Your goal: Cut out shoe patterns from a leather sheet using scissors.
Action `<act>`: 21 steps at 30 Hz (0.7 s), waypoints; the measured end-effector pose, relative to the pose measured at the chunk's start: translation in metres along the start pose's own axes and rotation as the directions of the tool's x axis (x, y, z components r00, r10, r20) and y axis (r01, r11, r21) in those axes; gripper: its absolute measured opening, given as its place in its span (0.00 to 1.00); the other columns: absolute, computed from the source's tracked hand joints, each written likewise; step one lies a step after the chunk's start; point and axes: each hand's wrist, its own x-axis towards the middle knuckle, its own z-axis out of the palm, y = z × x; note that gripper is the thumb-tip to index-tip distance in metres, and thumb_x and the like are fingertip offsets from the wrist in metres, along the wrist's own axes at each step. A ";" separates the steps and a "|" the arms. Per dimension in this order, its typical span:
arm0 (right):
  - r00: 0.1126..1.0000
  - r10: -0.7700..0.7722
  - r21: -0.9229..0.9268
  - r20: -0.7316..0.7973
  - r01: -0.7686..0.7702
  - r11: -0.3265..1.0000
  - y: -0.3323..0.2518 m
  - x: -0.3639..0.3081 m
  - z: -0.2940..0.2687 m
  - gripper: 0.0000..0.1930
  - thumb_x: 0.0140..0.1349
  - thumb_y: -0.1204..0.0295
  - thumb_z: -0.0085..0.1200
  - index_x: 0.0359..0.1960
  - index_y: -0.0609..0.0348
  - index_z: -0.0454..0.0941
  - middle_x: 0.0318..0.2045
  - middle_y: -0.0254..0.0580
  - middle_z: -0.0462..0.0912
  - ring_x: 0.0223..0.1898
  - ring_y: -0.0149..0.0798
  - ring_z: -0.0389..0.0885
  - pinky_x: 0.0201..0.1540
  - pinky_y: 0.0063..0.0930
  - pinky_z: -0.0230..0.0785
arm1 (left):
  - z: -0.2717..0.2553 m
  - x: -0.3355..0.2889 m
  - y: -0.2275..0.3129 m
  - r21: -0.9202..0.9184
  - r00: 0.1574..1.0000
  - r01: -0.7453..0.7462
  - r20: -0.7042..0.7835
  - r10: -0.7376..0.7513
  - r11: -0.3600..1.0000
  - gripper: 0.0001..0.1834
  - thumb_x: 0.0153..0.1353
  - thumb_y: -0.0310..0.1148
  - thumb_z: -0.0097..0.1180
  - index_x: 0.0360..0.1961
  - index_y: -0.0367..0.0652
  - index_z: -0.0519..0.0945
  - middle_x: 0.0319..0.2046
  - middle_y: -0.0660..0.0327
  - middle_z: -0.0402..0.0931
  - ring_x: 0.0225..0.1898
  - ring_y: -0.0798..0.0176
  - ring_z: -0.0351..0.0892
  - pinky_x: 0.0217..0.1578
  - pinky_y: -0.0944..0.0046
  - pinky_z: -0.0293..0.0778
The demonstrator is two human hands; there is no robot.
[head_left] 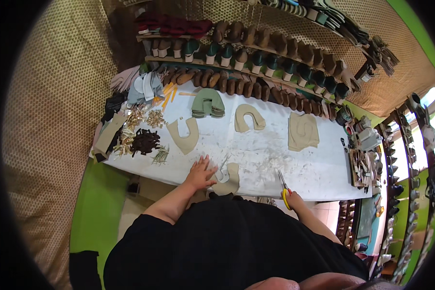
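Observation:
My left hand (201, 174) has its fingers spread over the table's near edge, beside a beige U-shaped cut piece (232, 182); whether a fingertip touches the piece I cannot tell. At the same edge, farther right, my right hand (293, 198) is closed around the yellow handles of a pair of scissors (285, 189). Their blades point up and away over the white tabletop. Beyond my hands lie two more beige U-shaped pieces, one on the left (184, 137) and one in the middle (249, 119). A stack of green shaped pieces (208, 102) sits farther back.
A beige stack (303, 131) lies on the white table (256, 166), which has pale scraps on it. Dark brown bits (145, 141) and gold-coloured pieces (155, 118) are heaped on the left. Shoe-filled racks (256, 66) line the back; a box of strips (361, 167) stands right.

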 end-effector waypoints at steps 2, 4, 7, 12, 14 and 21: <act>0.999 -0.040 -0.017 -0.031 0.039 0.999 0.009 0.002 -0.010 0.41 0.58 0.39 0.50 0.53 0.73 0.69 0.48 0.68 0.79 0.51 0.61 0.79 0.54 0.46 0.70 | 0.012 -0.001 0.002 -0.014 0.996 -0.041 -0.075 0.039 0.999 0.26 0.50 0.53 0.64 0.52 0.67 0.79 0.73 0.51 0.47 0.72 0.40 0.46 0.67 0.41 0.50; 0.995 -0.077 -0.033 -0.064 0.075 0.997 0.015 0.006 -0.022 0.39 0.58 0.42 0.50 0.52 0.72 0.69 0.47 0.67 0.79 0.51 0.61 0.79 0.54 0.46 0.71 | 0.014 0.005 0.011 -0.025 0.985 -0.087 -0.149 0.082 0.996 0.17 0.50 0.48 0.65 0.43 0.67 0.85 0.72 0.51 0.51 0.71 0.38 0.49 0.66 0.41 0.53; 0.982 -0.144 -0.078 -0.122 0.135 0.988 0.023 0.015 -0.041 0.35 0.58 0.45 0.51 0.50 0.70 0.70 0.45 0.65 0.80 0.49 0.59 0.80 0.54 0.45 0.71 | 0.010 0.016 0.028 0.007 0.987 -0.069 -0.145 0.069 0.998 0.08 0.50 0.41 0.65 0.32 0.58 0.87 0.69 0.50 0.58 0.70 0.38 0.53 0.65 0.40 0.55; 0.941 -0.264 -0.133 -0.212 0.240 0.962 0.053 0.053 -0.064 0.33 0.57 0.46 0.54 0.48 0.69 0.73 0.42 0.64 0.82 0.46 0.58 0.81 0.50 0.45 0.74 | 0.015 0.021 0.033 -0.139 0.934 0.187 -0.280 -0.220 0.972 0.11 0.51 0.39 0.63 0.37 0.54 0.86 0.68 0.47 0.57 0.69 0.36 0.54 0.64 0.38 0.56; 0.936 -0.290 -0.120 -0.200 0.270 0.955 0.067 0.069 -0.071 0.32 0.57 0.47 0.54 0.48 0.68 0.73 0.42 0.63 0.82 0.46 0.58 0.81 0.49 0.44 0.74 | 0.014 0.022 0.042 -0.138 0.892 0.352 -0.249 -0.377 0.926 0.17 0.51 0.41 0.63 0.44 0.54 0.83 0.69 0.46 0.55 0.69 0.36 0.52 0.64 0.36 0.54; 0.927 -0.367 -0.226 -0.077 0.342 0.912 0.086 0.092 -0.085 0.30 0.58 0.47 0.55 0.46 0.65 0.74 0.39 0.60 0.83 0.43 0.57 0.82 0.47 0.45 0.74 | 0.004 -0.012 0.084 -0.052 0.673 0.727 -0.146 -0.725 0.685 0.48 0.51 0.57 0.61 0.68 0.43 0.62 0.73 0.46 0.43 0.74 0.37 0.37 0.68 0.33 0.39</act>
